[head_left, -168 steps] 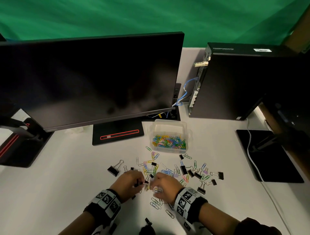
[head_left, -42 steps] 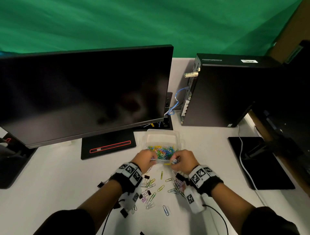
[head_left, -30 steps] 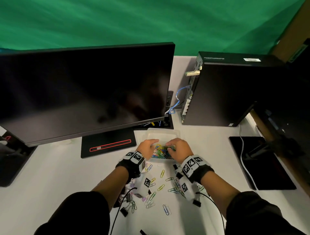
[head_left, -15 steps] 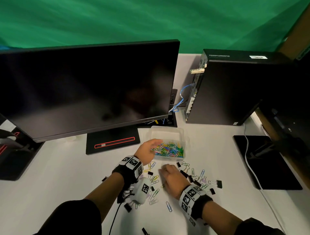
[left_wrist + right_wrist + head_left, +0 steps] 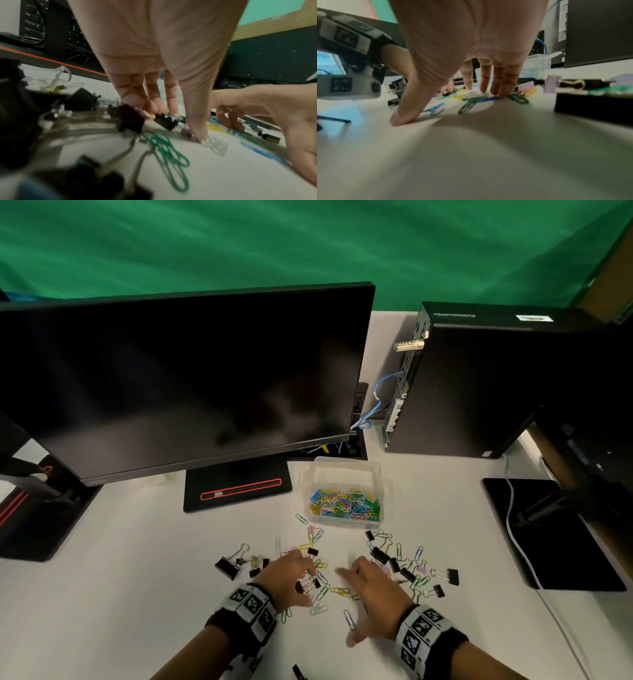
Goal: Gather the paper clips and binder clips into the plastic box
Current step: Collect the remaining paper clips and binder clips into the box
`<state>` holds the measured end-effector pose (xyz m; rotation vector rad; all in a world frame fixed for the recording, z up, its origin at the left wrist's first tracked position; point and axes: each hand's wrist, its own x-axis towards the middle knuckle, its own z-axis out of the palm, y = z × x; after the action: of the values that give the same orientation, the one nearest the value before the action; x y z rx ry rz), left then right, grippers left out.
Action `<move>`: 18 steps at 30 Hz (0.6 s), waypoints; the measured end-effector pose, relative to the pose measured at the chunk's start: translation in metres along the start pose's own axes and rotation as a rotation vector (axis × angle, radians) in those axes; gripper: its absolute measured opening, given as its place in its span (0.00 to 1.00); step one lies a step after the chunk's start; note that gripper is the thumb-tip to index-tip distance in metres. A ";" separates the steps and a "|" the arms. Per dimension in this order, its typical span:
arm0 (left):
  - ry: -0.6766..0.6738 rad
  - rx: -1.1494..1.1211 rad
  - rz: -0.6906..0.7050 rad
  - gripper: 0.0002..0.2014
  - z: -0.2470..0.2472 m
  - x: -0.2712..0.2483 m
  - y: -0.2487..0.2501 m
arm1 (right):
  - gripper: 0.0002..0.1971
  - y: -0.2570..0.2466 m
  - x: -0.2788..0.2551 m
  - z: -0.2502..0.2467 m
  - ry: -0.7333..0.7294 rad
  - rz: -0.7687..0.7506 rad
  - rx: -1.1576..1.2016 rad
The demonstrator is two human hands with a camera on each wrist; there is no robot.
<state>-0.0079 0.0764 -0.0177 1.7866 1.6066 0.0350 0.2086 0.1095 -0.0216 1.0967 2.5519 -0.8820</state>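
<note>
The clear plastic box [image 5: 346, 470] stands in front of the monitor base with a heap of coloured paper clips [image 5: 344, 505] inside. Loose paper clips [image 5: 322, 590] and black binder clips [image 5: 226, 567] lie scattered on the white table nearer to me. My left hand [image 5: 301, 573] reaches down onto them with fairly straight fingers; its fingertips [image 5: 150, 106] touch a small black binder clip [image 5: 130, 119]. To its right, my right hand [image 5: 356, 583] presses flat on several clips, with its fingers [image 5: 503, 89] on green and blue ones and the thumb spread beside a blue paper clip [image 5: 348, 618].
A large dark monitor [image 5: 178, 385] and its base [image 5: 239, 487] stand at the back left, a black computer tower [image 5: 479, 385] at the back right. A black mat [image 5: 548, 535] with a white cable [image 5: 513, 529] lies at the right. More binder clips [image 5: 448, 575] lie right of my hands.
Both hands carried clips to the box and let them go there. The left hand has since come back from the box to the loose clips, beside the right hand.
</note>
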 end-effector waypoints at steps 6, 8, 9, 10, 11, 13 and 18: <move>0.066 -0.015 0.025 0.14 0.005 -0.008 0.000 | 0.36 0.001 0.007 0.014 0.100 -0.035 0.264; 0.104 -0.031 0.043 0.11 0.004 -0.011 -0.001 | 0.27 0.002 0.010 0.015 0.128 -0.037 0.314; 0.117 -0.036 0.052 0.11 0.003 -0.012 -0.002 | 0.23 0.002 0.010 0.014 0.136 -0.041 0.327; 0.121 -0.035 0.052 0.11 0.002 -0.013 -0.004 | 0.19 0.001 0.011 0.014 0.144 -0.048 0.333; 0.123 -0.032 0.043 0.11 0.002 -0.014 -0.006 | 0.16 0.001 0.012 0.013 0.148 -0.056 0.332; 0.123 -0.016 0.026 0.11 0.001 -0.016 -0.012 | 0.12 -0.001 0.013 0.011 0.144 -0.070 0.326; 0.099 0.095 -0.021 0.10 -0.004 -0.025 -0.019 | 0.09 -0.006 0.018 0.001 0.066 -0.079 0.258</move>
<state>-0.0312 0.0557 -0.0140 1.8660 1.7226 0.0387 0.1922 0.1163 -0.0269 1.1152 2.6040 -1.2444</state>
